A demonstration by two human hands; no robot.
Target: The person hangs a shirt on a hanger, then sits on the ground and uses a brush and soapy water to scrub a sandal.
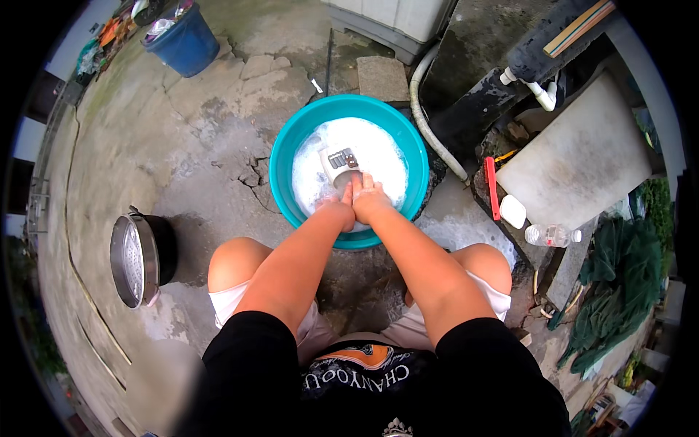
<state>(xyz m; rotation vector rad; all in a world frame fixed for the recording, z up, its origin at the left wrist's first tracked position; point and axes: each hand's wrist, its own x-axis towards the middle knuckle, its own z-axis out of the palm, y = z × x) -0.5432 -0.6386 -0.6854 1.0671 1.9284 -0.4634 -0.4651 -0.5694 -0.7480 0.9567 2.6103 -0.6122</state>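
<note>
A teal plastic basin (279, 164) full of white suds stands on the concrete between my knees. In the foam lies a light-coloured slipper (331, 161), its strap bearing a brown bear figure and grey lettering. Its toe end points away from me, and its near end is hidden by foam and my hands. My left hand (339, 210) is at the near left of the slipper, with its lower fingers lost in the suds. Against it, my right hand (371, 200) reaches its fingers to the slipper's opening. How firmly either hand grips is hidden.
At right, a red brush (491, 188), a white soap dish (513, 211) and a clear plastic bottle (549, 235) rest beside a stone slab (579, 158). A metal pot with perforated insert (150, 257) stands left. A blue bucket (188, 46) and grey hose (428, 125) lie beyond.
</note>
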